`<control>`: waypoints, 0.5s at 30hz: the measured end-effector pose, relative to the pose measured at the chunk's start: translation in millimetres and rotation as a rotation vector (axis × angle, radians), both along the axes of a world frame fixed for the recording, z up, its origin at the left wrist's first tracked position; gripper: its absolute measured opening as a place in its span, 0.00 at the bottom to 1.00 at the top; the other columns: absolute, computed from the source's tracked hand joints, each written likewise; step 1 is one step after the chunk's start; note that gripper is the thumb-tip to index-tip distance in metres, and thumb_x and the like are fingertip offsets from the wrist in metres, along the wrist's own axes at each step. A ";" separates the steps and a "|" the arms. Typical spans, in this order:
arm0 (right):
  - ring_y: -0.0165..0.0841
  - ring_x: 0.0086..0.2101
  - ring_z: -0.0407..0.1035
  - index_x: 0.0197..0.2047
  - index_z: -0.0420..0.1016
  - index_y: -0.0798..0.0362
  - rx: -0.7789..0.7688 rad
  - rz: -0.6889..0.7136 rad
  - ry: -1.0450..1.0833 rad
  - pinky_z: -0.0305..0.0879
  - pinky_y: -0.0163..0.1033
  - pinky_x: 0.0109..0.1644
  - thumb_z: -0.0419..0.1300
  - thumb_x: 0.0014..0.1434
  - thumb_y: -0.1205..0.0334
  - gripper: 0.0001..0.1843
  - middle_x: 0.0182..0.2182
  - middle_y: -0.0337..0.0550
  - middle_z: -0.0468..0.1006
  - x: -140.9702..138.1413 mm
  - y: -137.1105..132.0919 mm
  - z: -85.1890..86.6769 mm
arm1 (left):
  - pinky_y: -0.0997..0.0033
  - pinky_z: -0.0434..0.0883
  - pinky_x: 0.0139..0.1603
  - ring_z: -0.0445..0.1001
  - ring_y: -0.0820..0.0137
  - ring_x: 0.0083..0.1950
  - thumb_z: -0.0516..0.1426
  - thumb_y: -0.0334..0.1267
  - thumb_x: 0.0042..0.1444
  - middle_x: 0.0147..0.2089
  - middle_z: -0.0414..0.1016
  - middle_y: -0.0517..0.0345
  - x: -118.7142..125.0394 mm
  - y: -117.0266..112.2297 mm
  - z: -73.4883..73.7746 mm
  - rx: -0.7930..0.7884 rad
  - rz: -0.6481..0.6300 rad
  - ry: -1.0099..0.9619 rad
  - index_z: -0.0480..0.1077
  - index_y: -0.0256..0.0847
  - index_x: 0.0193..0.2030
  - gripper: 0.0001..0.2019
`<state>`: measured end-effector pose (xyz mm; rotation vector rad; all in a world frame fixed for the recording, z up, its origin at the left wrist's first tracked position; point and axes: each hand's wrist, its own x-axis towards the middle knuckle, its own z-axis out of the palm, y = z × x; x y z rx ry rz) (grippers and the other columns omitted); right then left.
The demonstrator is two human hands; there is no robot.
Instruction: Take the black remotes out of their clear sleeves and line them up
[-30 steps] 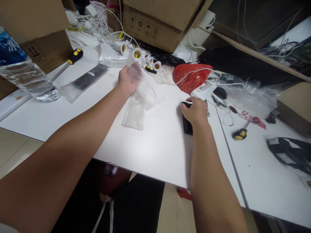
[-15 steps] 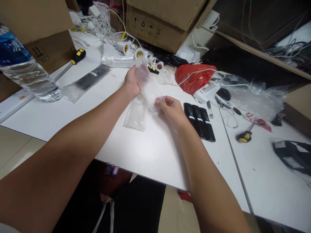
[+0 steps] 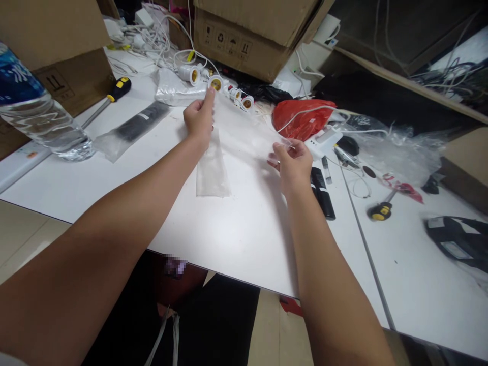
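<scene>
A clear plastic bag [image 3: 244, 133] is stretched between my two hands above the white table [image 3: 236, 229]. My left hand [image 3: 199, 120] pinches its far left corner, fingers closed. My right hand [image 3: 292, 161] pinches the right edge, fingers closed too. A second flat clear bag [image 3: 212, 173] lies on the table under my left wrist. Black rectangular bars [image 3: 322, 190] lie side by side just right of my right hand, partly hidden by it.
A water bottle [image 3: 34, 109] stands at the left. A bagged black item [image 3: 129, 127], a yellow-handled screwdriver [image 3: 110, 94], lamp sockets [image 3: 215, 84], a red bag [image 3: 301, 119], cardboard boxes [image 3: 247, 35], a short screwdriver [image 3: 379, 209] and crumpled plastic [image 3: 396, 150] surround the hands.
My right hand left the black bars, came to the clear bag and took its edge. Both hands then pulled the bag apart and lifted it.
</scene>
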<state>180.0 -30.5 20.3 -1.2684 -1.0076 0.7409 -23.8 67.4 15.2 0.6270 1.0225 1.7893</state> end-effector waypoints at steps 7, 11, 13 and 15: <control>0.25 0.24 0.70 0.38 0.68 0.48 -0.014 -0.040 0.079 0.71 0.31 0.26 0.71 0.53 0.49 0.19 0.30 0.31 0.71 7.0 0.6 9.4 | 0.73 0.58 0.23 0.57 0.75 0.24 0.66 0.54 0.59 0.21 0.50 0.63 1.9 5.9 -8.2 0.152 0.082 0.241 0.54 0.42 0.17 0.31; 0.24 0.20 0.63 0.32 0.66 0.49 -0.081 -0.134 0.074 0.66 0.29 0.21 0.65 0.60 0.48 0.17 0.25 0.31 0.66 6.5 2.0 11.7 | 0.75 0.60 0.22 0.61 0.74 0.25 0.70 0.55 0.52 0.20 0.53 0.64 3.3 6.7 -7.4 0.099 0.008 0.160 0.58 0.42 0.20 0.28; 0.24 0.19 0.60 0.32 0.65 0.49 -0.076 -0.190 0.035 0.64 0.29 0.19 0.64 0.61 0.51 0.15 0.24 0.30 0.64 7.7 3.5 9.8 | 0.75 0.61 0.23 0.62 0.74 0.25 0.70 0.55 0.52 0.20 0.54 0.64 3.7 6.4 -6.5 0.084 -0.011 0.132 0.61 0.43 0.21 0.26; 0.23 0.18 0.58 0.33 0.65 0.48 -0.050 -0.240 -0.013 0.61 0.29 0.18 0.62 0.62 0.54 0.12 0.24 0.30 0.64 9.6 4.8 7.2 | 0.76 0.61 0.22 0.62 0.74 0.24 0.70 0.55 0.53 0.20 0.53 0.65 4.0 6.3 -6.2 0.056 -0.035 0.093 0.63 0.43 0.22 0.25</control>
